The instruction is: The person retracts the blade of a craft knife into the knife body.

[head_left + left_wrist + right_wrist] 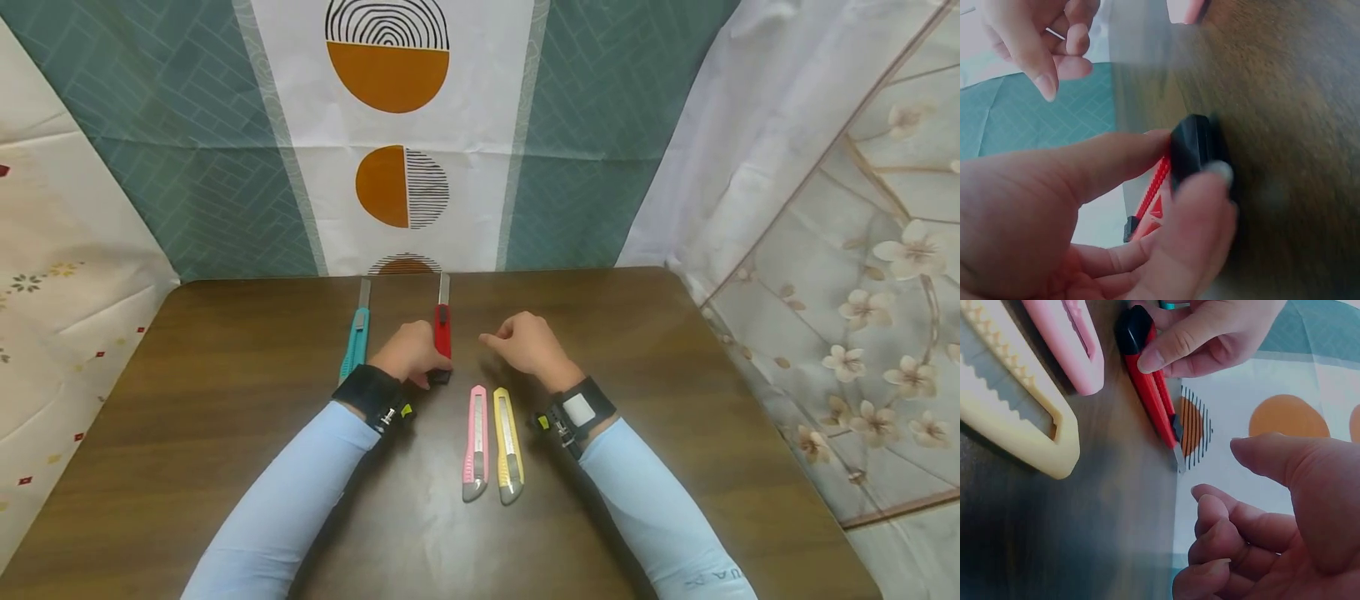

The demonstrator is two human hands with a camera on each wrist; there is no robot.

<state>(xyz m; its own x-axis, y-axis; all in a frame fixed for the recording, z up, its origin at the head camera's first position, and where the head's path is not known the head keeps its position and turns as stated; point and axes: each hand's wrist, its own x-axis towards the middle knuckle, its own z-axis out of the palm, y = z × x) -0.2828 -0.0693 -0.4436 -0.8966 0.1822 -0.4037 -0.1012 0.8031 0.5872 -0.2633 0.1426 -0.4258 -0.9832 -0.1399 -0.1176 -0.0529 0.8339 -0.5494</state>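
My left hand point(411, 350) pinches the black end of a red box cutter point(442, 332) between thumb and fingers. The cutter points at the table's far edge, its blade point(444, 287) slid out. To the right, my right hand point(529, 343) hovers over the table with loosely bent fingers and holds nothing; a gap shows between its thumb point(1266, 456) and fingers. Left of the left hand lies a teal box cutter point(357, 343), blade out, its lower end hidden by the wrist. A pink box cutter point(476, 442) and a yellow box cutter point(507, 446) lie side by side nearer me.
The brown wooden table point(225, 467) ends at a hanging cloth point(480, 117) with green and white panels. Flowered curtains point(892, 333) border the right side, and a cream cloth point(67, 333) the left. Dark wrist straps point(369, 392) sit on both arms.
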